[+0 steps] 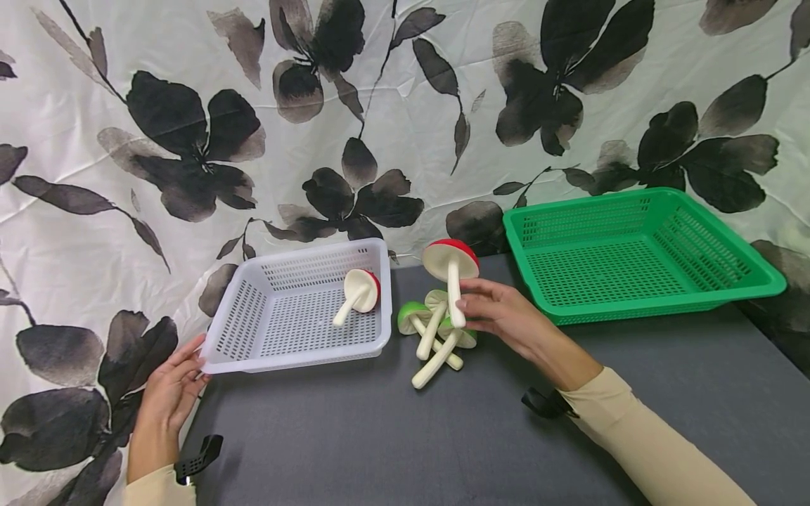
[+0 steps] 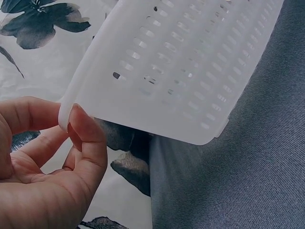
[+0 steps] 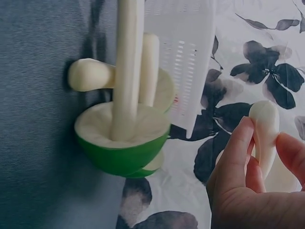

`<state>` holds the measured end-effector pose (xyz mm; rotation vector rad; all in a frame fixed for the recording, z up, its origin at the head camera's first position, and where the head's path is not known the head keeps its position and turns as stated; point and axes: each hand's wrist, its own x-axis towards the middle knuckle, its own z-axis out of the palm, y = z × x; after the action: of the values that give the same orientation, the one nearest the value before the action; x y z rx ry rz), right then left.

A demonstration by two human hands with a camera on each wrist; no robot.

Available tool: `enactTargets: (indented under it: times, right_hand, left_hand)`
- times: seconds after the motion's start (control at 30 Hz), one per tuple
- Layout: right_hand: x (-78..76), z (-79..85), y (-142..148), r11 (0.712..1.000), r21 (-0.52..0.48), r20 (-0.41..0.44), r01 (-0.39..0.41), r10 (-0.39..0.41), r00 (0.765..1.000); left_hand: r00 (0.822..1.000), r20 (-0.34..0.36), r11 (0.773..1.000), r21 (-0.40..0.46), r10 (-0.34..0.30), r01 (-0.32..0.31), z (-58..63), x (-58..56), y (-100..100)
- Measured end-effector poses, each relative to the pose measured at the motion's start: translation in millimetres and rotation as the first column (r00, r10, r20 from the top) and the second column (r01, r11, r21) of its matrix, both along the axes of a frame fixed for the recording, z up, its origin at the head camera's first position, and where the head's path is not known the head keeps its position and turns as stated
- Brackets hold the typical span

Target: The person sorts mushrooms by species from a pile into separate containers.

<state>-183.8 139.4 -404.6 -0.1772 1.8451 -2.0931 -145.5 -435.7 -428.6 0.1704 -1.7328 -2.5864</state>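
Observation:
My left hand [image 1: 169, 390] pinches the near left corner of the white basket [image 1: 297, 364] by its rim; the left wrist view shows thumb and fingers on either side of that rim [image 2: 66, 107]. Inside the basket, toward its right side, lies a red-capped toy mushroom [image 1: 363, 291]. My right hand [image 1: 500, 313] holds another red-capped mushroom [image 1: 453, 263] by its white stem, cap up, above a small pile. That pile is several green-capped mushrooms [image 1: 436, 358], stems crossing, on the dark grey table. In the right wrist view the fingers and thumb grip the stem [image 3: 264, 124].
A green basket [image 1: 652, 309] stands at the back right of the grey table [image 1: 392, 443]. Behind everything hangs a white cloth [image 1: 405, 126] with dark flowers. The mushroom pile sits between the two baskets, close to the white one.

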Motion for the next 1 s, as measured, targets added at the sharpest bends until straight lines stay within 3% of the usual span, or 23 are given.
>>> enactTargets:
  times: [1.0]
  right_hand:
    - [-21.6,35.1,-38,0.999,0.019,0.020,-0.037,0.037,0.999]
  left_hand:
    - [1.000,-0.008,1.000,-0.024,0.009,-0.009,0.0,-0.9,1]
